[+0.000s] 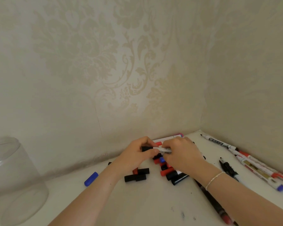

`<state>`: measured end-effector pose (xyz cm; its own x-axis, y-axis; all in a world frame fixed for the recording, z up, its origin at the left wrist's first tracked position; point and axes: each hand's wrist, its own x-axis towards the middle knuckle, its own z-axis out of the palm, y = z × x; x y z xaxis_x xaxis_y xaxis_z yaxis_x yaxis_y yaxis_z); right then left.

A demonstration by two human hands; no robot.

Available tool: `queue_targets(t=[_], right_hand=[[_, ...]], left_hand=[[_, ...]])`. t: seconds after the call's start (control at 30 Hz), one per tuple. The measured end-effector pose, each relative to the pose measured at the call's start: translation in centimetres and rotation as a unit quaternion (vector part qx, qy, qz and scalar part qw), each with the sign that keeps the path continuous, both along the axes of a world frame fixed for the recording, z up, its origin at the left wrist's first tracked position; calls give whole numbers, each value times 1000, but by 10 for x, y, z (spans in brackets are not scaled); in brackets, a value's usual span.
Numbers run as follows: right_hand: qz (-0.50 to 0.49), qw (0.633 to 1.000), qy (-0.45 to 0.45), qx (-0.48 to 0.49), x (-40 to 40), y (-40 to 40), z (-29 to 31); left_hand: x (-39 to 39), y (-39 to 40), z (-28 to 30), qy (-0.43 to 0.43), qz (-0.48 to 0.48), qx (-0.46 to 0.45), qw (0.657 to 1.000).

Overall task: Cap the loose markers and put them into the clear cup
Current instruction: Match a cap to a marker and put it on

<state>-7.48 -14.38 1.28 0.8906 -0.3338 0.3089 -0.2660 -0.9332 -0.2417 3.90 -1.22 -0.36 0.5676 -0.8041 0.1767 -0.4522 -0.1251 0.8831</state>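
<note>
Pale damask wallpaper behind; cream surface (137, 206) below, ink-flecked near the front edge. Met in the far right corner of the surface: left hand (134, 158) and right hand (180, 154), close together over a heap of loose caps (166, 170), red, black and one blue. Left fingers (151, 150) curled round a black cap (146, 148); right fingers wrapped on a white marker (164, 149), its end pointed at that cap. Whether cap and barrel already touched: could not tell, too small and half hidden. Stood at the left edge of the surface, well apart from the hands: clear cup (11, 178), seemingly without markers inside. Lay along the right edge against the wall: a row of further markers (255, 165), some capped in red or blue, some bare-tipped. Apart, toward the left of the heap: a lone blue cap (91, 178).

Step in hand, by judgement: capping, early in the task. Called for next: a straight push until seated, then a long carry leftward to the cup.
</note>
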Motion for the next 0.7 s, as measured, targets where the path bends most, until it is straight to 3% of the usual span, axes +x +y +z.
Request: queue_targets(t=[0.1, 0.2, 0.37, 0.7], right_hand=[[-60, 998, -34, 9, -4, -28, -7], [-143, 986, -35, 76, -13, -58, -14], [-209, 970, 26, 119, -24, -93, -27], [-220, 970, 76, 75, -17, -125, -40]], left_hand=[[3, -13, -6, -18, 86, -35, 996], [6, -26, -18, -41, 149, -36, 987], [6, -44, -27, -124, 154, 20, 980], [12, -70, -30, -243, 151, 80, 955]])
